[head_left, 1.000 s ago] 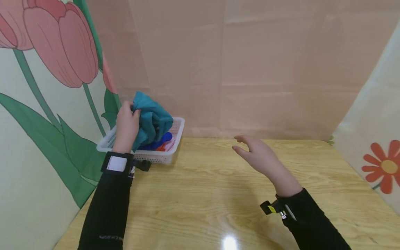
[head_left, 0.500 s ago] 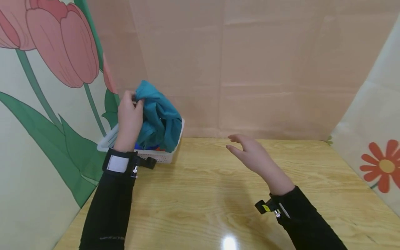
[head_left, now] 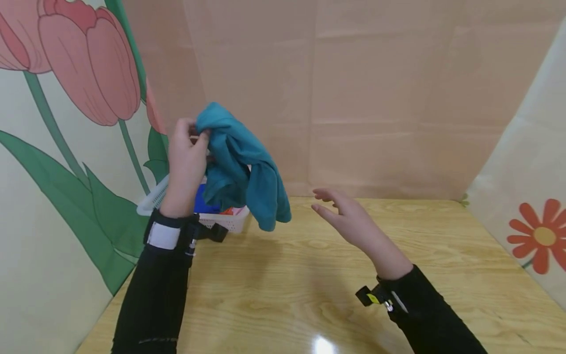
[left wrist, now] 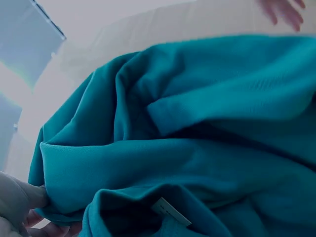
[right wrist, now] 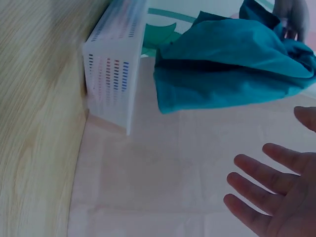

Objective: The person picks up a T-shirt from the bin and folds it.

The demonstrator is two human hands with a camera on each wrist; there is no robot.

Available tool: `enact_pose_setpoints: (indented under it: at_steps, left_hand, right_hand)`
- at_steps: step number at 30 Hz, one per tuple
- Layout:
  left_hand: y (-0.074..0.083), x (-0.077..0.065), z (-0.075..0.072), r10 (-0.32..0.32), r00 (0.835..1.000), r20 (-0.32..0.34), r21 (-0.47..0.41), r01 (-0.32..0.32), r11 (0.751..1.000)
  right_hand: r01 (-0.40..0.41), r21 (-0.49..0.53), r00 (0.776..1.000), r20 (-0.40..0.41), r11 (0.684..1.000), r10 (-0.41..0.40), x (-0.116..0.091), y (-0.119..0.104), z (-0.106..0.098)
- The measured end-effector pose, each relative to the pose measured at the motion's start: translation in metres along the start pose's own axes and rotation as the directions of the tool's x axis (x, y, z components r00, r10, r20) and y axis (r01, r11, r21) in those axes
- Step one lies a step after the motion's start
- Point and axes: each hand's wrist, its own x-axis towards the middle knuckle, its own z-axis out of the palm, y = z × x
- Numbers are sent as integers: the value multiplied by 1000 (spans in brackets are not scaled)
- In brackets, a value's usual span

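In the head view a crumpled teal garment (head_left: 265, 189) hangs in the air, pinched between the thumb and fingers of my left hand (head_left: 185, 160). Its lower end droops to the right, past the rim of a white perforated basket (head_left: 236, 224). The left wrist view shows folded teal fabric (left wrist: 148, 163), with a small white label (left wrist: 170, 211) inside an opening. Which garment it is, I cannot tell. My right hand (head_left: 349, 221) is held above the table, fingers spread and nothing in them. In the right wrist view this hand (right wrist: 289, 190) is apart from the garment.
Inside the basket lie a blue cloth (head_left: 204, 202) and some red and pink items, partly hidden. The wooden table (head_left: 274, 290) meets a beige backdrop (head_left: 376, 98) at the back. Flower-printed sheets stand left (head_left: 57, 275) and right (head_left: 499, 196).
My left hand has lifted the teal garment up and rightward out of the basket, and the cloth has unfolded downward. My right hand has drifted slightly left, closer to it.
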Motion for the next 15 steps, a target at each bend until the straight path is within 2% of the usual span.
enact_pose_setpoints:
  at_steps: [5,10,15]
  left_hand:
    - [9,-8,12,25,998,49,-22,-24,999]
    - [15,-19,26,96,990,105,-5,-96,995]
    - [19,-25,37,148,979,143,-28,-146,989]
  right_hand:
    - [94,139,995,-53,986,-87,-1,-10,1]
    - [175,236,982,-114,956,-151,-2,-20,4]
    - [197,325,974,-173,925,-146,-3,-25,7]
